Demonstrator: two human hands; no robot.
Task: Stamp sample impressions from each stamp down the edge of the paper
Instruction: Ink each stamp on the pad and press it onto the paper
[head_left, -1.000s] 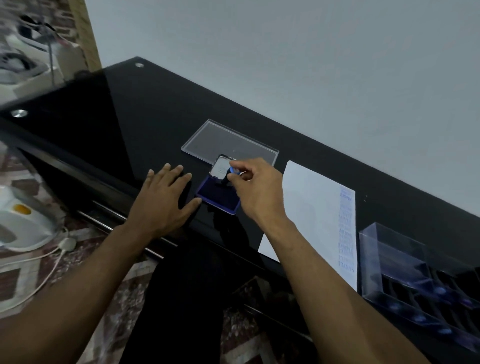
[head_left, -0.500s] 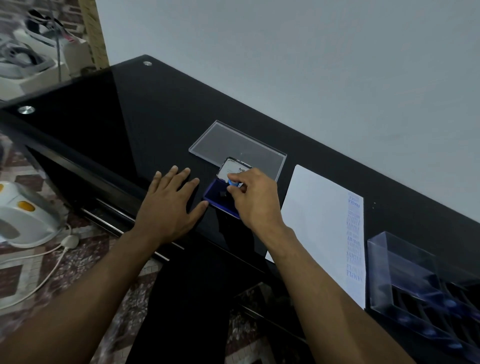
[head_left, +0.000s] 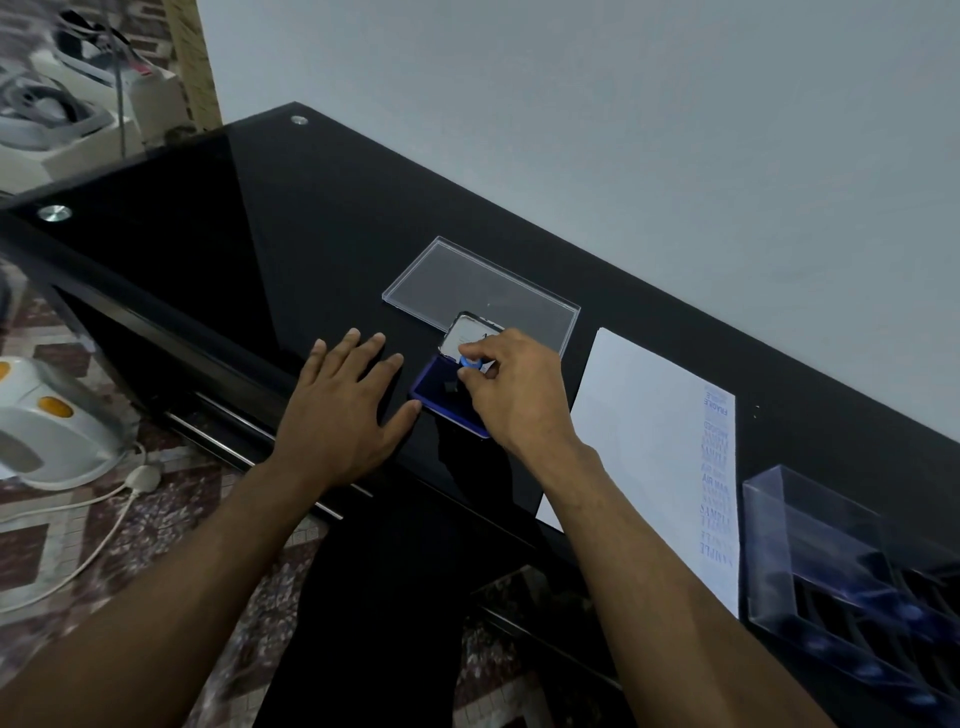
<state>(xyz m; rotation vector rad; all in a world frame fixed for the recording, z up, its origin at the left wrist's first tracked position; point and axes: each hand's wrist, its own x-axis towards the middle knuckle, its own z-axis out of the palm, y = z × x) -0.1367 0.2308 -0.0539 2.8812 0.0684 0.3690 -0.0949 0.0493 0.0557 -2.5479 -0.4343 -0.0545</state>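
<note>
Nearest the camera, two bare forearms reach in over the front edge of the black glass desk (head_left: 322, 218). The left hand (head_left: 340, 410) lies flat on the desk, fingers straight and spread, thumb tip just touching the near left corner of the ink pad (head_left: 441, 395). The right hand (head_left: 514, 397) is over that pad, its fingers curled and pinched on the blue knob of a small stamp (head_left: 470, 364), whose dark base sits down on the pad's inked face. The pad is a blue tray, its hinged lid (head_left: 462, 335) standing open at the far edge and showing a pale inside.

Right of the pad, beyond the right wrist, lies the white paper (head_left: 639, 441), slanted on the desk, its near corner at the front edge. Down its right edge runs a column of blue impressions (head_left: 717, 478); SAMPLE, AIR MAIL and FRAGILE can be read, the others are too faint. Further right of the pad, just beside the paper, stands a clear plastic box (head_left: 810, 540) holding a row of dark stamps with blue tops.

Behind the pad, touching the open lid, a clear flat cover (head_left: 483, 283) lies on the desk. A plain grey wall (head_left: 571, 104) rises past it.
</note>
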